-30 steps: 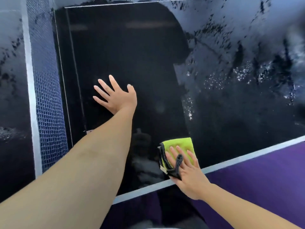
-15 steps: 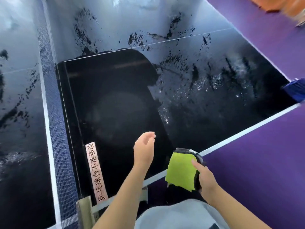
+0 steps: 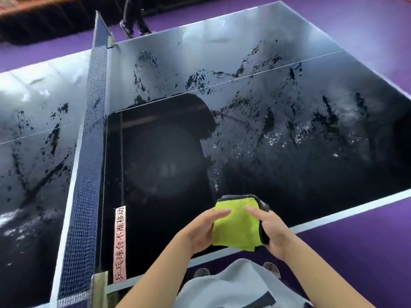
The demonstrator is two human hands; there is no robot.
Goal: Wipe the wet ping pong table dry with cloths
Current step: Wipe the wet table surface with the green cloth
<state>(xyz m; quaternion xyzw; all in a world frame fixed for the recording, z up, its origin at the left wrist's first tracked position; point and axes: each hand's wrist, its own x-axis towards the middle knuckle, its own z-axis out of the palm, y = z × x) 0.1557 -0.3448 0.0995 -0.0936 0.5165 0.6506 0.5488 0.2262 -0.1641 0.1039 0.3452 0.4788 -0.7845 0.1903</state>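
A purple floor is surrounding a black ping pong table, seen from its near side edge. Nearest the camera, the left hand and right hand are together grasping a folded green cloth with a dark backing, holding it above the white side line, clear of the surface. Left of the hands, a pink label is lying along the net, reading 乒乓球台不准移动. Beyond the hands, a dark, matte dry patch is running from the near edge to the white centre line. Water film and droplets are covering the right and far parts of this half, and the half left of the net. The far edge and right corner are showing bare floor beyond them. Someone's legs are standing past the net post.
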